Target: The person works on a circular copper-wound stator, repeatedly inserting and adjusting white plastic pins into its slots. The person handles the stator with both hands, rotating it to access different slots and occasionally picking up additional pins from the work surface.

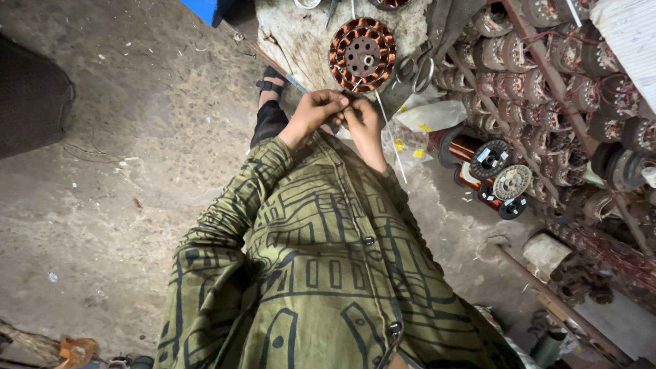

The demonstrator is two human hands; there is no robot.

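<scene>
Both hands meet just below the copper-wound stator (362, 55) on the surface (294, 41): left hand (316, 109) and right hand (362, 116) pinch a thin wire, too fine to make out. Scissors (418, 68) lie just right of them.

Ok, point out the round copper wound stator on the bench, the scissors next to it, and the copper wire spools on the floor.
copper wound stator (362, 55), head view, on its central metal disc.
scissors (418, 68), head view, on the finger loops.
copper wire spools (488, 159), head view, on the black end flange of one.
</scene>
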